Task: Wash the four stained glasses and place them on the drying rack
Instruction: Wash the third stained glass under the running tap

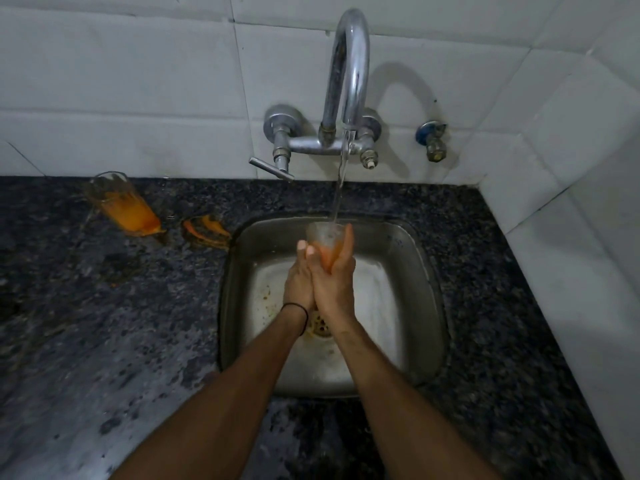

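Forearms in from 6 o'clock. Left hand (298, 282) and right hand (335, 280) both wrap the glass (323, 237), held upright over the sink (427, 271) under the tap (348, 81) stream. I read this as the rinse step, with orange residue left. Next: scrub inside, firm wet grip. Count: two glasses. The spare glass (121, 202) is at 10 o'clock. I can't identify the orange smear (206, 232). No rack in view.

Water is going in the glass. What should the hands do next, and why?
Probably rub the lower part of the glass with the left hand: orange stain shows there, water from the tap falls into its mouth, and the right hand grips it over the sink.
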